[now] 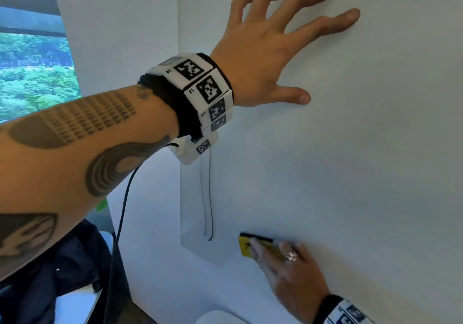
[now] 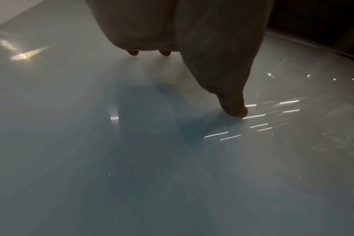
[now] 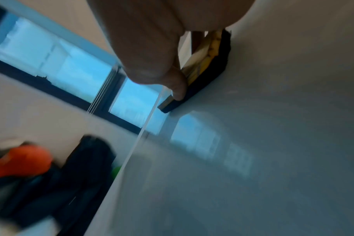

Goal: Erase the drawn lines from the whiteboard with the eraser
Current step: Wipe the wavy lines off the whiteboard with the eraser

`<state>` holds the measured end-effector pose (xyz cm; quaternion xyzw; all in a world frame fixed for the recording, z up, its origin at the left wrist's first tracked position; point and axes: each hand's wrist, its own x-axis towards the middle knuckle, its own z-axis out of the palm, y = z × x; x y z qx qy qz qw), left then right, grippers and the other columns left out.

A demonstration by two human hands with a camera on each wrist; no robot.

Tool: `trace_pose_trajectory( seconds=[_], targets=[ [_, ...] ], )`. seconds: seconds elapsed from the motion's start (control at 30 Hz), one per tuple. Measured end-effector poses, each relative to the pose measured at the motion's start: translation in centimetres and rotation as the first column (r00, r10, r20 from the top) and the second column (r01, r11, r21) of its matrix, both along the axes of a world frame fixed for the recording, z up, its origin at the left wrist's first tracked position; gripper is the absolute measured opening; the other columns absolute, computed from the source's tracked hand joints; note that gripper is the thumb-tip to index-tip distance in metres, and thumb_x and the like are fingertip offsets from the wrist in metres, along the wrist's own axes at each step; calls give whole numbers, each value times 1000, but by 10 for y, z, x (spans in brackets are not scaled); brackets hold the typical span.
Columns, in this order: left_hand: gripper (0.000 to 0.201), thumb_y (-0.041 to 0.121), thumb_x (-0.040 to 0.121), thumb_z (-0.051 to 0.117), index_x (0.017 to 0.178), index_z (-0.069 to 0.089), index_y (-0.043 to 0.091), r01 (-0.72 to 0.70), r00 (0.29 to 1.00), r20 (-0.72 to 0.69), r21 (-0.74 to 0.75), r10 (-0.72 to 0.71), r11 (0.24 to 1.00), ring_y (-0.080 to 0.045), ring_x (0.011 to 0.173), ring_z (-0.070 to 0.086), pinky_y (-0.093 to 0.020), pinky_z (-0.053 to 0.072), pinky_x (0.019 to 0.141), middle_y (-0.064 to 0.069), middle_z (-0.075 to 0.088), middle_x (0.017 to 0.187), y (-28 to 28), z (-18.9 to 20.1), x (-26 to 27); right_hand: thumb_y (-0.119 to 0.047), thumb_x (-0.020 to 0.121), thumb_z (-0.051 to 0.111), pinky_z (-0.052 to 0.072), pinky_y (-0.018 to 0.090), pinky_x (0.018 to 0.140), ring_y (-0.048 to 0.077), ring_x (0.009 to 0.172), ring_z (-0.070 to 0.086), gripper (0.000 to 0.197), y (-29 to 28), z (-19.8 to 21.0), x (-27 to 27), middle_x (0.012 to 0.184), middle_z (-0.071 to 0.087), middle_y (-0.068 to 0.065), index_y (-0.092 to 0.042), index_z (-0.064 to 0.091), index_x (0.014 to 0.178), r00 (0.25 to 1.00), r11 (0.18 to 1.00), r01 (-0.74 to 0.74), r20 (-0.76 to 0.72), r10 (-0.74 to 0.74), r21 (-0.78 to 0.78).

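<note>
A: Yellow on its back and black felt on its face, the eraser (image 1: 253,245) lies flat against the whiteboard (image 1: 363,160), low down. There is print on the yellow side, too small to read.

B: And who has it?

A: The right hand (image 1: 288,271), with a ring on one finger; its grip is closed round the eraser, thumb on the near edge in the right wrist view.

B: The drawn lines?

A: Two thin dark lines (image 1: 207,198) run down the board just left of the eraser, apart from it, close to the board's left edge.

B: The other hand?

A: The left hand (image 1: 270,48) is higher up, its grip open, fingers spread and the fingertips (image 1: 350,16) pressing the board. Its wristband (image 1: 200,88) carries black-and-white square codes with small labels, "L3" and "L4". A black cable (image 1: 122,211) hangs from it.

B: Beyond the board?

A: A window (image 1: 32,73) on the far left, with green trees outside.
</note>
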<state>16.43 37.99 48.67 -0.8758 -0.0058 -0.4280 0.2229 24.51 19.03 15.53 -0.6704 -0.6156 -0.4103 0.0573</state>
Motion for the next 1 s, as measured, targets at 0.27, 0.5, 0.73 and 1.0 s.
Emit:
trace_pose_trajectory(
  seconds=[0.27,0.5,0.73,1.0],
  targets=[
    [98,86,72,45,156,14,47,-55,998,-14,77,56,996,-31,144,25,-54,29,109,5,16,164,-1,4,-5,-4,91,49,32,39,75,31,89,58,42,73,142,-11,138,65,-3,-15,73,124,996,876,28,57,-63,482],
    [73,67,92,42,155,10,50,-18,998,-54,117,24,993,-29,145,24,-54,23,113,10,11,165,7,13,-10,-8,94,46,37,43,77,32,88,52,38,26,-47,-10,118,73,-2,-13,78,113,995,994,70,83,-63,-86],
    [60,54,99,34,155,13,50,-25,999,-21,127,28,992,-31,142,27,-51,24,110,11,14,164,8,10,-8,-5,92,33,35,40,78,32,91,56,52,81,143,-27,138,65,-5,-16,72,125,999,912,53,-25,-47,408],
    [60,34,102,38,154,13,51,-23,1000,-10,135,25,991,-30,141,28,-53,26,110,12,15,163,12,11,-5,-4,89,50,39,40,73,32,94,53,43,150,80,-42,135,63,1,-11,70,126,1000,977,18,5,-20,215]
  ],
)
